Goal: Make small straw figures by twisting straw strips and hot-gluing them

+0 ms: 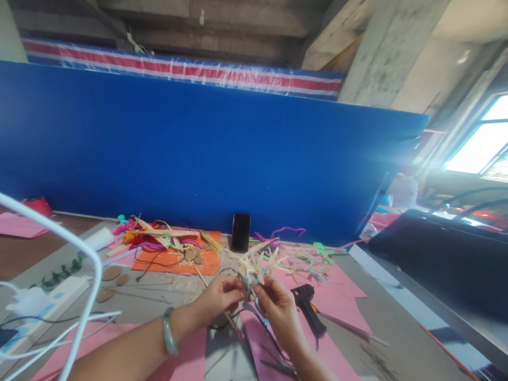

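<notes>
My left hand, below a jade-green bangle on the wrist, pinches at the middle of the table. Close beside it my right hand is closed too, thumb against fingers. Between the fingertips of both hands is a thin light-blue strip. Pale, straw-coloured pointed strips fan upward just above the fingers; whether they are joined to the blue strip I cannot tell. A black glue gun lies right of my right hand.
A phone leans upright against the blue partition. Orange paper at the left bears wooden discs and coloured pipe cleaners. Pink sheets lie at the right. A power strip and white cable occupy the left side.
</notes>
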Demonstrator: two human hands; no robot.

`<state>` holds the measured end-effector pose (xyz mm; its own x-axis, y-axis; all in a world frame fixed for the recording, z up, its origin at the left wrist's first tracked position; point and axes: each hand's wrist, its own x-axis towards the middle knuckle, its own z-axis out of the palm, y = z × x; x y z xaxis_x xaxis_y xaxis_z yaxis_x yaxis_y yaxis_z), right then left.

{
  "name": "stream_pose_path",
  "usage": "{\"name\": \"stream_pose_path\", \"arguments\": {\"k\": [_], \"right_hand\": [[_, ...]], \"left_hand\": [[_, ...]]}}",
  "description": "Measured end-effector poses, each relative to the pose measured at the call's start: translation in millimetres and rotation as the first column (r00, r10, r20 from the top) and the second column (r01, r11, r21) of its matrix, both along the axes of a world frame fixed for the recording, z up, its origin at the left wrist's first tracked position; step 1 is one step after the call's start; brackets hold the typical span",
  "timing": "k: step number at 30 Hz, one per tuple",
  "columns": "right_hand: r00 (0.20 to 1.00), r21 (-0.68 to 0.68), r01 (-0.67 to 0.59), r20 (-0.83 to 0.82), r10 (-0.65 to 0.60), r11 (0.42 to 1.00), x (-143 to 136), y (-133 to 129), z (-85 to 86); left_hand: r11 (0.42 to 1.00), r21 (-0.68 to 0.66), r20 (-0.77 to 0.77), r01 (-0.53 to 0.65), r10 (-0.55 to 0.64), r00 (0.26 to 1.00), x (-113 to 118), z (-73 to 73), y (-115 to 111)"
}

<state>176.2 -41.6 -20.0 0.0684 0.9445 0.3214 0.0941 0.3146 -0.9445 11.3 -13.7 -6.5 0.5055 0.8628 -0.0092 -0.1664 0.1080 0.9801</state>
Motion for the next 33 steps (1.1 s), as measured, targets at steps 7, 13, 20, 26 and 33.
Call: {"name": "stream_pose_path", "arguments": {"k": [7, 13, 20, 26, 33], "right_hand": [[0.964, 0.069, 0.058, 0.254, -0.073, 0.996, 0.8, -2.2, 16.5], [0.92, -0.073, -0.08, 0.378, 0.102, 0.994, -2.7, -4.1, 20.0], [0.955, -0.092, -0.137, 0.251, 0.156, 0.986, -3.8, -1.2, 6.1], [0.968, -0.089, -0.135, 0.2, 0.15, 0.987, -4.8, -0.9, -0.7], [0.963, -0.058, -0.117, 0.236, 0.127, 0.991, -5.0, 0.0, -4.0]], "left_hand": [[0.996, -0.081, 0.078, -0.028, 0.034, 0.996, -1.0, 4.5, 0.3], [0.991, -0.108, 0.112, -0.082, 0.094, 0.989, -1.8, -7.0, 7.5], [0.991, -0.084, 0.074, -0.108, 0.114, 0.991, -0.6, -13.2, 9.3], [0.991, 0.087, -0.026, -0.104, 0.107, 0.994, -3.0, -4.4, 5.9], [0.947, 0.296, -0.236, -0.123, 0.198, 0.951, -6.1, -2.3, 4.3]]}}
